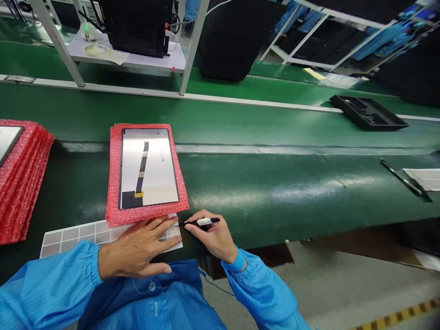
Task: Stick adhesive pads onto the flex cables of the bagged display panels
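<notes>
My left hand (146, 245) lies flat with its fingers spread over a sheet of grey labels (72, 237), fingertips by the near edge of a red bubble-wrap stack (147, 214). Between the fingers of my right hand (213, 236) is a black-and-white pen (206, 221), its tip at the label sheet's right end. On top of the bubble wrap rests a display panel (154, 169), silvery back up, with a black flex cable (142, 167) running along it and a yellow connector piece at its lower end.
A taller pile of red bubble wrap (25, 183) with another panel stands at the left. Toward the far right are a black tray (369, 112), dark tweezers-like tool (402, 176) and white paper (424, 178). A metal-framed shelf (137, 57) rises behind the green bench (275, 183).
</notes>
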Demonstrator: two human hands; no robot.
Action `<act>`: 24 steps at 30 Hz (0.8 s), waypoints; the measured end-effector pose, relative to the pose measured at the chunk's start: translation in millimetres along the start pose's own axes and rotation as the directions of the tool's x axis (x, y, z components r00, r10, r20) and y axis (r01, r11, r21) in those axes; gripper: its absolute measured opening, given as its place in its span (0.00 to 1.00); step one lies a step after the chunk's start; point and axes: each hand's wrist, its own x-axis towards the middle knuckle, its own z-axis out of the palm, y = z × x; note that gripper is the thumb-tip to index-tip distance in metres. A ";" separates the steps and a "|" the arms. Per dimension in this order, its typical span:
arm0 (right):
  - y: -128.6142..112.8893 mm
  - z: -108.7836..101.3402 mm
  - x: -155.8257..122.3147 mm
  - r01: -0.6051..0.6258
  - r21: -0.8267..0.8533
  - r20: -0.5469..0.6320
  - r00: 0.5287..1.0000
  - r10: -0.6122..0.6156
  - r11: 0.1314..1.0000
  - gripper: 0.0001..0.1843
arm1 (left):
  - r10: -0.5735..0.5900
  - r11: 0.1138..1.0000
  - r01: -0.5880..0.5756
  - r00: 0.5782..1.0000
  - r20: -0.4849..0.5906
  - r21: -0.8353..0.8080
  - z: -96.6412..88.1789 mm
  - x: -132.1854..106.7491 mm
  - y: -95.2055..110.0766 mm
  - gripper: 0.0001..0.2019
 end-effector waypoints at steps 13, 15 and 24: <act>-4.0 -5.6 -5.9 0.090 -0.052 -0.042 0.995 -0.092 0.995 0.03 | -0.005 0.996 0.014 0.995 0.102 -0.084 -5.1 0.2 -0.2 0.45; -2.9 -5.5 -6.4 0.109 -0.075 -0.021 0.994 -0.111 0.991 0.03 | 0.000 0.997 0.006 0.996 0.086 -0.077 -5.3 0.2 -0.3 0.45; -4.5 -1.2 -4.4 0.128 -0.112 0.002 0.992 -0.128 0.985 0.03 | 0.003 0.998 0.001 0.998 0.068 -0.063 -3.0 -0.5 1.0 0.47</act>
